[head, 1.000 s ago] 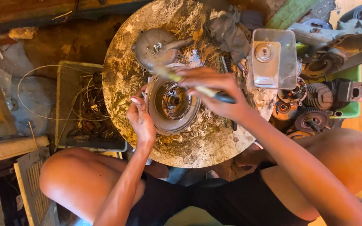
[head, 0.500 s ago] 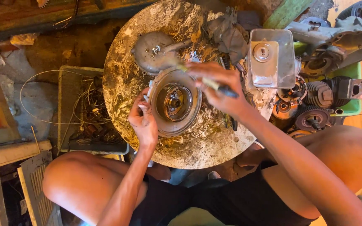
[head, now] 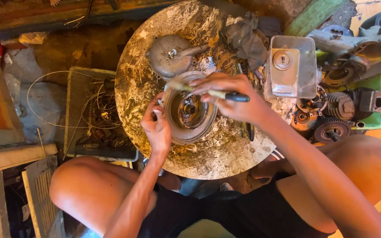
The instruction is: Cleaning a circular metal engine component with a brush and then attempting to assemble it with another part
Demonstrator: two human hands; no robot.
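left hand (head: 156,125) pinches the flywheel (head: 189,108) rim, steadying it on the surface (head: 142,83); right hand (head: 230,97) clamps a brush (head: 208,91) over it.

packages: none in view | labels: none | signs: none | screens: none

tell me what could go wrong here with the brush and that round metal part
The left hand grips the rim of the round metal part near the table edge; a slip could pinch fingers or tip it off. The right hand works a paintbrush over it, so grime may flick toward the face or bare knees. The small tank and finned engine parts crowd the right elbow and could be knocked.
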